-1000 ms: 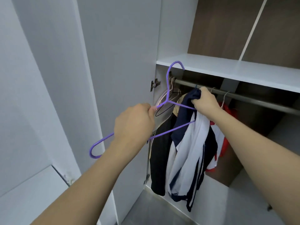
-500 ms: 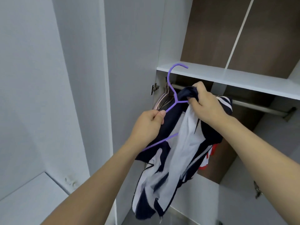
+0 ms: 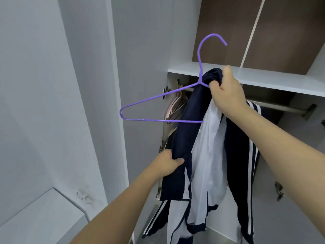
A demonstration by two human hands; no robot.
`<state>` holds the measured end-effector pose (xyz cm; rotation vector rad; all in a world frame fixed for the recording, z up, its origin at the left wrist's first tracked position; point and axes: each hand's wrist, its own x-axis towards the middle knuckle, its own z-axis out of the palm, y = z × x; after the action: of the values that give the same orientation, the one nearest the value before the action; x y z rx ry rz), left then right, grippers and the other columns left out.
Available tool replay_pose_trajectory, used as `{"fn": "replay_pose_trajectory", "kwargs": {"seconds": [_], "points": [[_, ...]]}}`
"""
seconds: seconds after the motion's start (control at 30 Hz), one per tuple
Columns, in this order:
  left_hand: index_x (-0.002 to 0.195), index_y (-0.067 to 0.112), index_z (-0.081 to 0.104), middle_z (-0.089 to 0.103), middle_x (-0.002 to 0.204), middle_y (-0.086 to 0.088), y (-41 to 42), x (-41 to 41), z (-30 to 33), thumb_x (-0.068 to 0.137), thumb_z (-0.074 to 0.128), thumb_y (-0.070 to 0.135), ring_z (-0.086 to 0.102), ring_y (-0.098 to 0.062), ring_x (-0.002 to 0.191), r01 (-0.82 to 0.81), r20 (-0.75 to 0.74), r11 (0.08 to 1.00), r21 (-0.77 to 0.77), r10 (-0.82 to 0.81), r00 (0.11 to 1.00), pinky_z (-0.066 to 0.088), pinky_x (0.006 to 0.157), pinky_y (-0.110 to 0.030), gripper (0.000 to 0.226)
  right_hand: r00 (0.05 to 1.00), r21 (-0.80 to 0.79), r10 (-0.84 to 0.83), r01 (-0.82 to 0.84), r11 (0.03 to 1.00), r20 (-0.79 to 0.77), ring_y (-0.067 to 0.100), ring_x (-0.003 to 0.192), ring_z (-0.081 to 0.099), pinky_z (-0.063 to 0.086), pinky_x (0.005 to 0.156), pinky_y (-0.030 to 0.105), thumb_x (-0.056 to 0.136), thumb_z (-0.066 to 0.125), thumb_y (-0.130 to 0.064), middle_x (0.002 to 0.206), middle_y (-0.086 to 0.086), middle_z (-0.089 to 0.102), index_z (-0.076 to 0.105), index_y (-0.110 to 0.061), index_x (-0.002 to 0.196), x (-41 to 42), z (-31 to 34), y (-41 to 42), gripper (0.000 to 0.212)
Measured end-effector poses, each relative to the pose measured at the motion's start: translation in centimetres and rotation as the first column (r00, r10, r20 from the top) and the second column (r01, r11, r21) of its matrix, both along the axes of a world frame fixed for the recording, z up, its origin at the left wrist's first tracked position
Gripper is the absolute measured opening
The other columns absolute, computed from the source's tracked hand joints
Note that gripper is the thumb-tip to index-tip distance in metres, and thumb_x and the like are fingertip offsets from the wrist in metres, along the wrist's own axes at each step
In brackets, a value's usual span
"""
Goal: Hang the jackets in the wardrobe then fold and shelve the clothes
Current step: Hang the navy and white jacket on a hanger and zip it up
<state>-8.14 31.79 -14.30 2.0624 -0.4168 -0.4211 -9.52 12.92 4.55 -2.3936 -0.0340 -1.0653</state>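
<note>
Soft even daylight, cool grey cast, faint shadows inside the wardrobe (image 3: 263, 95), no glare, wide-angle bending at edges, slight softness throughout

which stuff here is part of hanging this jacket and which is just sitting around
In use: purple hanger; navy and white jacket; left hand; right hand; wardrobe rail.

Idle: pink hangers; white shelf; door hinge.
</note>
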Motion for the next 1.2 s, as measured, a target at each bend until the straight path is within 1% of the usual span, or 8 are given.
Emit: {"fn": "replay_pose_trajectory", "kwargs": {"seconds": [0.23,0.43,0.63,0.7,0.77,0.83,1.0,1.2], "points": [[0.109,0.004,0.07,0.076,0.097,-0.011,5.1,4.1,2.6,0.092,0.069,0.028,0.074,-0.023,0.083,-0.254,-0.326,0.903,-0.346,0.138,0.935,0.058,0.069,-0.03,0.03,0.988,-0.179,-0.156,0.153,0.972,-0.006,0.022,0.051,0.038,0.021,0.049,0.033,0.08,0.034,-0.027,0.06,0.001,0.04,0.03,-0.016,0.086,-2.7,-1.0,-4.5,0.013],[0.098,0.005,0.067,0.074,0.081,-0.012,6.3,5.8,12.1,0.094,0.065,0.028,0.07,-0.026,0.064,-0.247,-0.391,0.943,-0.225,0.144,0.909,0.056,0.055,-0.03,0.023,0.953,-0.41,-0.302,0.274,0.87,-0.004,0.026,0.049,0.037,0.026,0.052,0.033,0.078,0.033,-0.029,0.054,-0.005,0.032,0.025,-0.019,0.094,-3.2,-4.1,-5.3,0.02],[0.097,0.006,0.06,0.068,0.077,-0.009,0.2,2.0,16.9,0.104,0.044,0.019,0.067,-0.019,0.066,-0.163,-0.364,0.875,-0.457,-0.017,0.931,0.057,0.061,-0.029,0.022,0.925,-0.142,-0.374,0.362,0.921,-0.067,0.024,0.05,0.037,0.024,0.053,0.034,0.084,0.041,-0.026,0.06,-0.005,0.038,0.028,-0.018,0.097,-1.8,-5.5,-2.7,0.02],[0.104,0.006,0.059,0.068,0.082,-0.011,-1.7,0.5,17.4,0.105,0.04,0.017,0.069,-0.018,0.067,-0.037,-0.229,0.856,-0.515,-0.095,0.969,0.06,0.064,-0.034,0.022,0.934,-0.075,-0.34,0.334,0.94,-0.109,0.022,0.052,0.039,0.026,0.055,0.035,0.087,0.046,-0.024,0.063,-0.005,0.041,0.031,-0.018,0.099,-1.6,-5.5,-2.3,0.021],[0.102,0.02,0.062,0.061,0.09,-0.002,-2.6,0.6,17.1,0.105,0.038,0.022,0.058,-0.01,0.08,0.125,0.288,0.967,-0.222,-0.058,0.956,0.045,0.079,-0.03,0.024,0.957,-0.007,-0.266,0.267,0.964,-0.112,0.023,0.058,0.044,0.03,0.056,0.036,0.088,0.048,-0.024,0.068,-0.004,0.047,0.034,-0.018,0.1,-1.8,-5.3,-2.2,0.019],[0.103,0.041,0.064,0.043,0.104,0.005,-2.3,1.2,17.1,0.103,0.037,0.027,0.035,-0.014,0.097,-0.075,0.767,0.986,0.146,-0.065,0.638,0.023,0.085,-0.03,0.029,0.977,0.087,-0.193,0.2,0.976,-0.085,0.023,0.065,0.049,0.033,0.059,0.036,0.088,0.05,-0.024,0.074,-0.005,0.051,0.037,-0.019,0.1,-2.1,-4.5,-2.3,0.018],[0.138,0.039,0.05,0.043,0.118,0.014,-0.6,2.9,15.4,0.088,0.043,0.026,0.043,0.006,0.114,0.326,0.47,0.945,0.039,-0.305,0.828,0.029,0.095,-0.009,0.052,0.986,0.179,-0.163,0.164,0.97,-0.022,0.018,0.068,0.051,0.037,0.057,0.033,0.087,0.051,-0.023,0.077,-0.003,0.054,0.042,-0.016,0.099,-2.3,-3.1,-3.0,0.016],[0.096,0.022,0.05,0.053,0.095,0.004,-1.3,4.0,11.8,0.102,0.044,0.034,0.055,-0.02,0.09,0.106,0.736,0.947,0.303,-0.303,0.606,0.045,0.078,-0.034,0.015,0.978,0.197,-0.184,0.2,0.96,-0.097,0.019,0.069,0.052,0.038,0.059,0.034,0.089,0.05,-0.026,0.079,-0.002,0.054,0.042,-0.016,0.099,-0.8,-3.7,-3.8,0.016]]}}
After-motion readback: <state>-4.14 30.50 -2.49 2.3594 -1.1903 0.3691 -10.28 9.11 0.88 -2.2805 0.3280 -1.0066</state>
